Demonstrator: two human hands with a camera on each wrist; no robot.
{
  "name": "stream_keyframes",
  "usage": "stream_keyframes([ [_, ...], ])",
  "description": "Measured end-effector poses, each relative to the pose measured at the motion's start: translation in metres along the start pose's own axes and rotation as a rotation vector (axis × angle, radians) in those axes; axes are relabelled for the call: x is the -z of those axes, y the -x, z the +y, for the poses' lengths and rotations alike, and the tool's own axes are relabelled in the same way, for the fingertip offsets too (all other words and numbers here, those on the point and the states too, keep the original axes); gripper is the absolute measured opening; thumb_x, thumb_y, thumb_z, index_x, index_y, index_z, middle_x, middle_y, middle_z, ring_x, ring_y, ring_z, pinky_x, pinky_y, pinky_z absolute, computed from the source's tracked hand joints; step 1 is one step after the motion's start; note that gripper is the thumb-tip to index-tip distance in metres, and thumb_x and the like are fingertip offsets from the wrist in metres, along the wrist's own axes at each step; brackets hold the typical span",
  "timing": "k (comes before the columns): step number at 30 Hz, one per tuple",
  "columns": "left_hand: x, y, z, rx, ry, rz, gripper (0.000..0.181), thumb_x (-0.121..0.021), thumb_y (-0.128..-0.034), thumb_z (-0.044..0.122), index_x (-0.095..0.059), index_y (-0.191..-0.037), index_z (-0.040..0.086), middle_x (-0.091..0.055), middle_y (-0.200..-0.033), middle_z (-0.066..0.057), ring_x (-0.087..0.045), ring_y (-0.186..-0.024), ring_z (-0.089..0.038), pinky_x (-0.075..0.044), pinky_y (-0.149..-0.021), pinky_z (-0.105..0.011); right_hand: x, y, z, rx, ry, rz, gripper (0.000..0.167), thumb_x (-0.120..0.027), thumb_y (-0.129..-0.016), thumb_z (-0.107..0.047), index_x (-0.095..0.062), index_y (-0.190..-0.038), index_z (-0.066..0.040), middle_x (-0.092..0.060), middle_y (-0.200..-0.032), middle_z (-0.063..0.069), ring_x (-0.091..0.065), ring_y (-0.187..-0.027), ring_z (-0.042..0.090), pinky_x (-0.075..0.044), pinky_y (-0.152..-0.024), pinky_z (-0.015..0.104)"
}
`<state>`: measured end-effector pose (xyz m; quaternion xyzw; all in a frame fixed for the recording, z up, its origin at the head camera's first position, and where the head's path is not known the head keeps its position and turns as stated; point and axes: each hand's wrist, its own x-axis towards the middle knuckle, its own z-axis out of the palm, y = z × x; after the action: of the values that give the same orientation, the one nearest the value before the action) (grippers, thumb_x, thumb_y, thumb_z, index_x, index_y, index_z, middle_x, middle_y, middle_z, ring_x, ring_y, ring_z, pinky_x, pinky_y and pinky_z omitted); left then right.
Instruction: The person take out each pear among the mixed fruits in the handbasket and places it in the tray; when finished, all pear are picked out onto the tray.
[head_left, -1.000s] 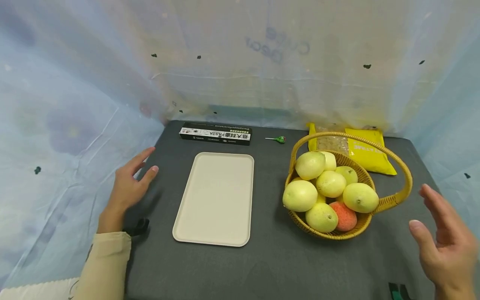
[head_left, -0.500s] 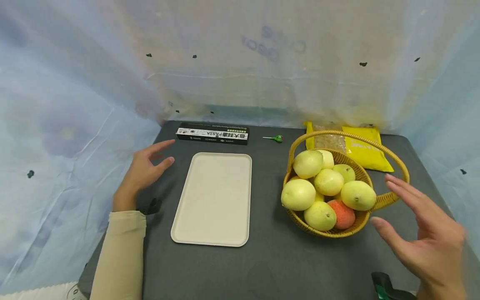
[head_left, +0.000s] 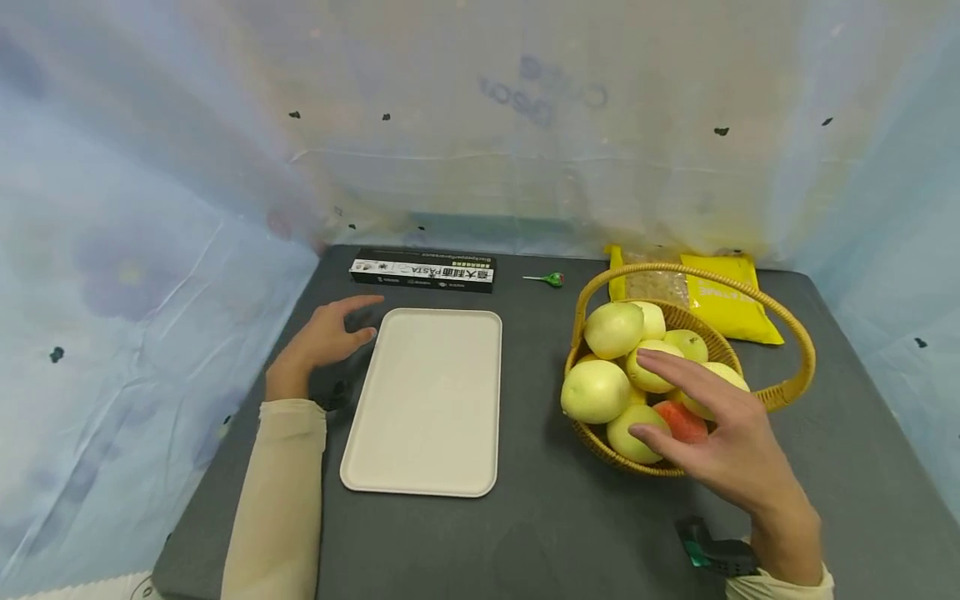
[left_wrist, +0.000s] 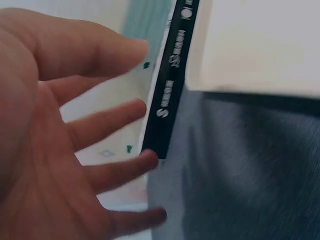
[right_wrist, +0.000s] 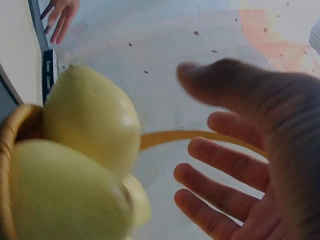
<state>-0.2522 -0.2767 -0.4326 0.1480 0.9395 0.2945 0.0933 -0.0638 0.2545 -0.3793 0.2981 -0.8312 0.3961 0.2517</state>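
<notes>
In the head view my right hand [head_left: 731,429] hovers over the right part of a wicker basket [head_left: 795,387] heaped with yellow-green fruits [head_left: 596,392] and one red fruit [head_left: 681,422]. Its fingers are spread and hold nothing; in the right wrist view the hand [right_wrist: 250,155] is beside pale fruits [right_wrist: 90,120], with a gap between. My left hand [head_left: 326,337] is raised near the upper left corner of a white tray [head_left: 422,400], fingers extended. The left wrist view shows that hand [left_wrist: 65,135] empty, with the tray [left_wrist: 250,45] across from it.
A black pasta box [head_left: 422,269] lies behind the tray. To its right is a green lollipop [head_left: 552,279] on the dark table [head_left: 555,533]. A yellow packet [head_left: 731,308] lies behind the basket. Patterned curtains [head_left: 510,100] enclose the table's back and sides.
My right hand has moved left from beside the basket to over its fruits. My left hand has come rightward to the tray's upper left corner. Basket and tray stay in place.
</notes>
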Motion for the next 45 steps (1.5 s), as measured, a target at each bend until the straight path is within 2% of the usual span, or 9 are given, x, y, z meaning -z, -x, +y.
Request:
stream_keyframes([
  [6,-0.013,-0.004,-0.005,0.093,-0.06,-0.094,0.07,-0.067,-0.1095,0.024,-0.037,-0.173,0.021,-0.033,-0.178,-0.021,-0.029,-0.163,-0.052,-0.031,-0.124,-0.078,-0.021,-0.007,0.0,0.038,-0.03,-0.091,0.06,-0.087,-0.096,-0.04,-0.073,-0.142,-0.004,-0.073,-0.141,0.017,-0.064,-0.139,0.013,-0.046,-0.117,0.015],
  [9,-0.015,-0.004,-0.008,0.117,-0.073,-0.121,0.072,-0.068,-0.1093,0.027,-0.036,-0.174,0.022,-0.032,-0.178,-0.021,-0.027,-0.163,-0.052,-0.031,-0.125,-0.078,-0.03,-0.008,-0.001,0.055,-0.01,-0.1,0.057,-0.081,-0.1,-0.042,-0.073,-0.142,-0.005,-0.073,-0.141,0.015,-0.066,-0.136,0.016,-0.045,-0.115,0.013],
  [14,-0.015,-0.005,-0.008,0.086,-0.071,-0.143,0.071,-0.07,-0.1084,0.026,-0.039,-0.173,0.021,-0.033,-0.178,-0.021,-0.027,-0.163,-0.053,-0.031,-0.125,-0.078,-0.037,-0.006,0.0,0.041,0.049,-0.12,0.055,-0.072,-0.104,-0.048,-0.074,-0.142,-0.007,-0.073,-0.142,0.011,-0.066,-0.135,0.021,-0.042,-0.117,0.011],
  [19,-0.015,-0.008,-0.007,0.064,-0.086,-0.165,0.072,-0.071,-0.1075,0.022,-0.039,-0.172,0.018,-0.034,-0.177,-0.023,-0.027,-0.163,-0.053,-0.031,-0.125,-0.077,-0.042,-0.003,0.003,0.02,0.101,-0.147,0.059,-0.064,-0.106,-0.053,-0.073,-0.142,-0.007,-0.07,-0.145,0.013,-0.062,-0.137,0.028,-0.036,-0.122,0.012],
  [22,-0.014,-0.01,-0.006,0.065,-0.101,-0.169,0.074,-0.072,-0.1071,0.022,-0.039,-0.173,0.019,-0.033,-0.177,-0.024,-0.026,-0.163,-0.054,-0.03,-0.125,-0.078,-0.045,-0.003,0.003,0.033,0.129,-0.148,0.056,-0.082,-0.099,-0.038,-0.071,-0.144,-0.006,-0.069,-0.147,0.014,-0.062,-0.137,0.033,-0.033,-0.125,0.012],
  [24,-0.013,-0.011,-0.005,0.069,-0.106,-0.171,0.074,-0.072,-0.1067,0.023,-0.038,-0.173,0.02,-0.031,-0.178,-0.024,-0.026,-0.163,-0.054,-0.03,-0.125,-0.078,-0.046,-0.003,0.003,0.025,0.155,-0.151,0.064,-0.092,-0.089,-0.023,-0.07,-0.146,-0.007,-0.068,-0.149,0.012,-0.061,-0.138,0.033,-0.03,-0.125,0.011],
  [27,-0.012,-0.011,-0.003,0.075,-0.114,-0.176,0.076,-0.072,-0.1063,0.023,-0.037,-0.173,0.02,-0.029,-0.178,-0.025,-0.024,-0.163,-0.055,-0.029,-0.125,-0.078,-0.049,-0.004,0.002,0.01,0.197,-0.159,0.079,-0.096,-0.074,-0.006,-0.069,-0.147,-0.007,-0.067,-0.15,0.012,-0.061,-0.138,0.033,-0.027,-0.125,0.009],
  [33,-0.01,-0.008,-0.002,0.078,-0.122,-0.196,0.077,-0.072,-0.1061,0.023,-0.035,-0.174,0.019,-0.023,-0.179,-0.028,-0.019,-0.163,-0.059,-0.026,-0.125,-0.08,-0.051,-0.003,0.001,0.007,0.251,-0.159,0.085,-0.099,-0.069,-0.005,-0.068,-0.148,-0.009,-0.067,-0.149,0.011,-0.062,-0.136,0.032,-0.025,-0.121,0.005],
  [45,-0.009,-0.007,-0.004,0.07,-0.105,-0.195,0.078,-0.073,-0.1056,0.023,-0.036,-0.173,0.017,-0.021,-0.179,-0.03,-0.011,-0.162,-0.066,-0.02,-0.124,-0.084,-0.05,-0.005,0.0,-0.002,0.279,-0.167,0.087,-0.1,-0.07,-0.005,-0.067,-0.15,-0.01,-0.066,-0.151,0.009,-0.064,-0.135,0.031,-0.027,-0.12,0.004],
])
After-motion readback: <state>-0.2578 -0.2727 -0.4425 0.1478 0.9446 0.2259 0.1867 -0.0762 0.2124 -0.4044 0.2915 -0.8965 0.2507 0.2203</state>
